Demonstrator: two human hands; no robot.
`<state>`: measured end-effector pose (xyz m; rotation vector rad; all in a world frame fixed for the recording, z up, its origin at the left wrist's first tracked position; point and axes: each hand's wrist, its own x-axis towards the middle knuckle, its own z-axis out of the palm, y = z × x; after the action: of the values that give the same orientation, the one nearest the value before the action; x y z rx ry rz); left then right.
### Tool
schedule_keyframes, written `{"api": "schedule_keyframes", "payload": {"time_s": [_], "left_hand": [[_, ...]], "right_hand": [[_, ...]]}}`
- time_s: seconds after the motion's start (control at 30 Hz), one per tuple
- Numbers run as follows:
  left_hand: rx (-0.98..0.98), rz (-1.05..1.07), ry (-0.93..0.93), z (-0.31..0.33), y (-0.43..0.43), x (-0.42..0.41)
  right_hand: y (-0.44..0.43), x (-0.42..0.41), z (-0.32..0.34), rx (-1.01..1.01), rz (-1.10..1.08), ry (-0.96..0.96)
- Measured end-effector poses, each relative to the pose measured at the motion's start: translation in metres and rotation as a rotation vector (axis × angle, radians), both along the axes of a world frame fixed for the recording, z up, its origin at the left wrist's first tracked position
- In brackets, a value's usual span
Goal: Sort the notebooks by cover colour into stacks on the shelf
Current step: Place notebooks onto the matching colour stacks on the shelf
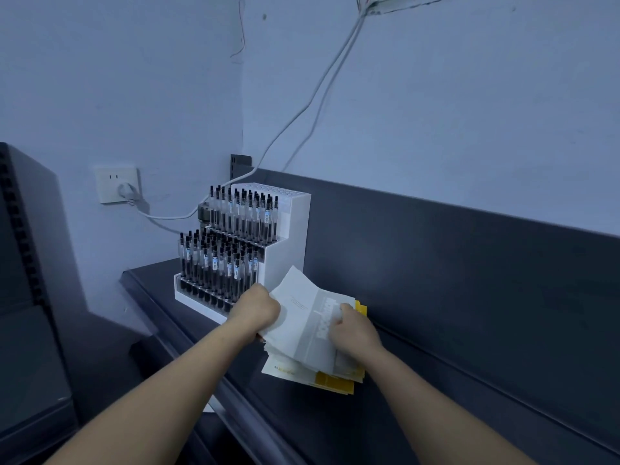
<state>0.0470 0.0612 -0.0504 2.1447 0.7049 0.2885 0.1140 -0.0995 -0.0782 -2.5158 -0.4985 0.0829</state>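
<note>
On the shelf [436, 380], the left grip [256, 308] clutches the white notebook [298, 317] by its lifted left edge, the right grip [352, 332] pinching its right side atop the yellow-edged pile [335, 384].

Probably a stationery shop, tiered white pen display [241, 250] full of pens, dark metal retail shelf [436, 364]

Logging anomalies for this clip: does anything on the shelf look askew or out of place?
The notebook stack is ragged: yellow covers jut out askew beneath white ones. The left hand and right hand grip the top white notebook, its far corner lifted. Nothing looks damaged.
</note>
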Motion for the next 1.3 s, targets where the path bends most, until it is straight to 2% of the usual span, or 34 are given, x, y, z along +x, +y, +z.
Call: {"api": "schedule_keyframes", "payload": {"time_s": [0.23,0.3,0.43,0.6,0.67,0.77,0.83,1.0,1.1,1.3], "left_hand": [[-0.165,0.091,-0.039,-0.009,0.010,0.003],[-0.150,0.097,-0.036,-0.008,0.010,0.001],[-0.172,0.088,-0.057,-0.008,0.005,-0.001],[-0.181,0.044,-0.038,-0.008,0.006,-0.005],[-0.164,0.057,-0.051,-0.009,0.009,-0.006],[-0.154,0.094,-0.069,-0.012,0.007,-0.005],[-0.169,0.110,-0.078,-0.015,0.006,-0.004],[-0.248,0.125,-0.086,-0.012,0.012,-0.006],[-0.290,0.113,-0.136,-0.014,0.016,-0.006],[-0.554,0.053,-0.297,-0.016,0.010,-0.013]], "right_hand": [[0.005,-0.023,0.010,0.041,0.176,0.132],[0.004,-0.025,0.010,0.068,0.153,0.128],[0.005,-0.018,0.000,-0.099,0.047,0.019],[0.004,-0.025,0.002,0.088,0.192,0.122],[0.000,-0.024,0.002,0.136,0.187,0.132],[0.000,-0.026,0.000,-0.052,0.125,-0.023],[0.001,-0.029,-0.002,-0.110,0.132,-0.042],[-0.005,-0.027,0.000,0.130,0.159,0.108],[-0.005,-0.025,-0.004,0.222,0.129,0.101],[-0.006,-0.032,-0.001,0.483,-0.109,0.154]]}}
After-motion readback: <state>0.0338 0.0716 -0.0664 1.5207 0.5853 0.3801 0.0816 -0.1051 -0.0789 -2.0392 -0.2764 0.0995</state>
